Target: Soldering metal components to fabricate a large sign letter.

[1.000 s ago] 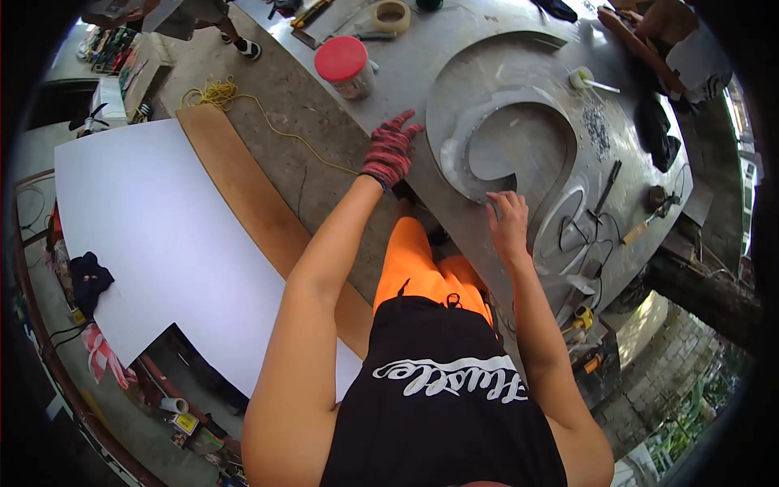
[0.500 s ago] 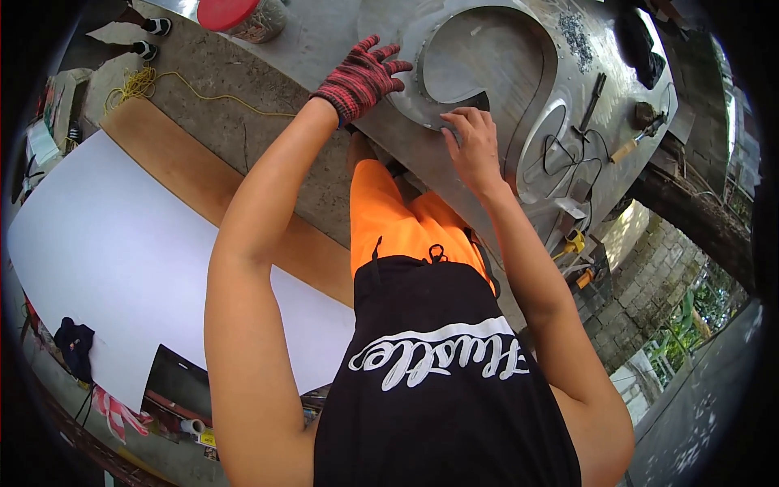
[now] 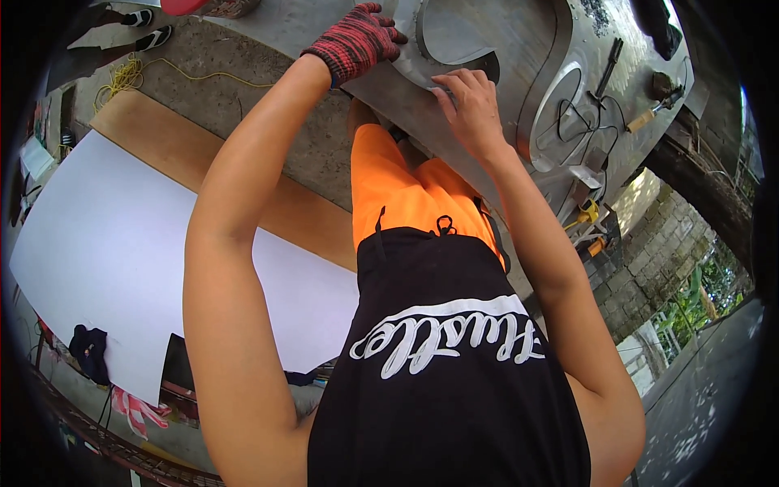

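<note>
My left hand, in a red and black knit glove, is open over the left part of a curved metal piece, its fingers spread. Bare, my right hand hovers at or touches that piece's near edge; its fingers are bent and the thumb stands apart from them. I cannot tell whether the fingertips press on the metal. A thin upright metal strip curves round the piece on a metal-topped table.
Right on the table lie a dark bar-shaped tool, a black cord and a wooden-handled tool. A large white sheet and brown board lie left. Another person's feet and a yellow cord are far left.
The view has tilted, so table and hands sit higher in the picture. My right hand stays by the metal edge, fingers still bent; the gloved hand remains spread over the left side.
</note>
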Available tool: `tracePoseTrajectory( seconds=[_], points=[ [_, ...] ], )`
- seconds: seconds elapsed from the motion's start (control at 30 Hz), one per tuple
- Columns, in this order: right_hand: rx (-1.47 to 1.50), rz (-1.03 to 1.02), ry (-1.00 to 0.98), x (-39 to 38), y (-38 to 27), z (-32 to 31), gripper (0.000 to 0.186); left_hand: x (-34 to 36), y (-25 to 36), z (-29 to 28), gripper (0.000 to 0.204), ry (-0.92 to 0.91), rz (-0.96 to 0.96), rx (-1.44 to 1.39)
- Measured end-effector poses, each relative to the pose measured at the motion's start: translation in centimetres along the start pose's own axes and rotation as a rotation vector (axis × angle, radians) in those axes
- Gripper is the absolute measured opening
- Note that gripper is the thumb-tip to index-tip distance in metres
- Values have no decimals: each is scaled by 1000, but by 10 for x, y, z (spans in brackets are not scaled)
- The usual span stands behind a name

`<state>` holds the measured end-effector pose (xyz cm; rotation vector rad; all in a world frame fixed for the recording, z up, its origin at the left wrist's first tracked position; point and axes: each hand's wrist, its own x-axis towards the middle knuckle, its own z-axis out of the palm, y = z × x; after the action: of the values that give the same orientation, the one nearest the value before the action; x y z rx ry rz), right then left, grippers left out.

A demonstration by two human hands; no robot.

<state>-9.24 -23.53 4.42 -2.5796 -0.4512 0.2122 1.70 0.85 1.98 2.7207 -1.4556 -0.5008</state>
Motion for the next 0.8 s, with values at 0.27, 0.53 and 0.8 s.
tracePoseTrajectory(
  seconds=[0.27, 0.53, 0.8],
  points=[
    [-12, -62, 14, 11, -23, 21, 27, -1, 2, 3, 15, -11, 8, 30],
    [-59, -19, 57, 21, -31, 51, 28, -2, 3, 4, 15, -10, -5, 18],
    [-75, -21, 96, 26, -35, 53, 26, -5, -5, 23, 18, 160, 126, -18]
  ],
)
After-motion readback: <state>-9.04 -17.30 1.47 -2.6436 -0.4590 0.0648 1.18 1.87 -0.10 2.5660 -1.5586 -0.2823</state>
